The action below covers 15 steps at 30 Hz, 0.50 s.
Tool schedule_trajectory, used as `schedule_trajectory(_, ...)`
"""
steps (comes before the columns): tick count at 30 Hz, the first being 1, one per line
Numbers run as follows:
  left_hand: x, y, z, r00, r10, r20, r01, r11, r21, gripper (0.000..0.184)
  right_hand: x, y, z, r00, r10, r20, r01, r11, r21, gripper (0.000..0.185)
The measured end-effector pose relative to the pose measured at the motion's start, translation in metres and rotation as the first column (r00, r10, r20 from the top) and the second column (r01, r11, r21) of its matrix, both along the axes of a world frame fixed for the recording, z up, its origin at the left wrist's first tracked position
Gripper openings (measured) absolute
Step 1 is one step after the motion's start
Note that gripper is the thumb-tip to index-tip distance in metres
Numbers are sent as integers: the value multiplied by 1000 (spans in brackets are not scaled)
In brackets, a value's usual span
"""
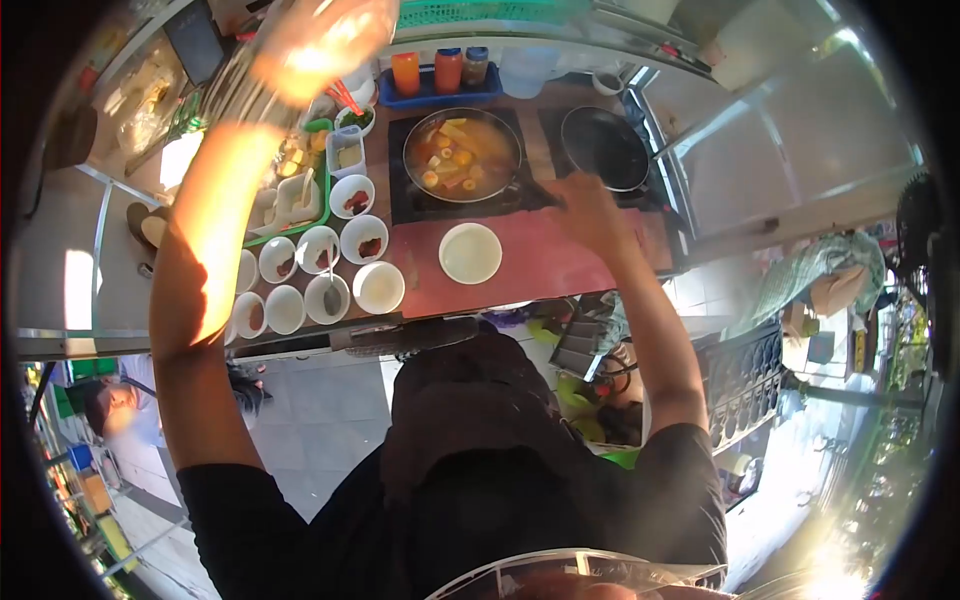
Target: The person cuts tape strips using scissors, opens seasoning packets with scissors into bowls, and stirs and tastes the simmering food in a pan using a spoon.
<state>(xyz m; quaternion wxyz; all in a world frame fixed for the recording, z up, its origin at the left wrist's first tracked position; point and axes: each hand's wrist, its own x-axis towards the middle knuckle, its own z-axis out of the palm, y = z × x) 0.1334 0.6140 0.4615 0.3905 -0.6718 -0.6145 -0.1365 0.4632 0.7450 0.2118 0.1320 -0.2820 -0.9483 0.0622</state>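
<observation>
A dark pan (pixel 462 112) sits on the left stove, with orange-red broth, round pieces and yellow chunks in it. My right hand (pixel 592 212) is closed around the end of the pan's black handle (pixel 538 194). Raised at the upper left, my left hand (pixel 325 50) is sunlit and smeared by motion, so its fingers and anything in them cannot be made out. Blurred streaks show beside it. On the red mat (pixel 430 285), below the pan, stands a white bowl (pixel 470 253) with pale contents.
Several white cups (pixel 379 288) with dark red paste stand at left, one holding a spoon (pixel 331 296). Behind them is a green tray (pixel 318 205) of food. A second black pan (pixel 605 148) sits at right. Sauce bottles fill a blue tray (pixel 425 100). A person (pixel 125 400) is at lower left.
</observation>
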Motion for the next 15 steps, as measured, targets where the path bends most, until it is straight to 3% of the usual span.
schedule_trajectory(2, 29, -49, -17, 996, -71, 50, 71, 997, -3, 22, 1, 12, -27, 1000, -9, 28, 9, 1000, -21, 29)
schedule_trajectory(3, 61, -69, -23, 959, -224, 172, 208, 972, 110, 29, -1, 15, -35, 998, -49, 38, 51, 998, -44, 26)
schedule_trajectory(4, 68, -99, -57, 822, -287, 492, 300, 952, 54, 22, -2, 21, -38, 999, -33, 37, 35, 998, -57, 26)
schedule_trajectory(5, 77, -121, -90, 576, -384, 722, 525, 851, 34, 12, -2, 27, -39, 995, -64, 74, 66, 998, -15, 24)
schedule_trajectory(7, 98, -153, -173, 257, -25, 966, 738, 651, -179, 17, -13, 32, -18, 990, -94, 104, 93, 996, 15, 22)
schedule_trajectory(8, 118, -163, -214, 24, 471, 882, 759, 565, -323, 24, -28, 30, 19, 982, -137, 131, 144, 989, -40, 21)
schedule_trajectory(10, 155, -171, -305, 91, 653, 752, 687, 506, -522, 31, -47, 33, 29, 971, -149, 185, 169, 981, -98, 20)
schedule_trajectory(12, 186, -172, -381, -68, 705, 706, 637, 575, -514, 34, -82, 60, 10, 990, 118, -77, -120, 993, -21, 22)
schedule_trajectory(14, 206, -167, -461, 94, 566, 819, 545, 659, -518, 28, -123, 76, -21, 978, 209, -14, -209, 978, 5, 25)
schedule_trajectory(15, 211, -160, -496, 118, 587, 801, 594, 604, -530, 27, -136, 77, -31, 962, 267, 60, -268, 963, 22, 28)
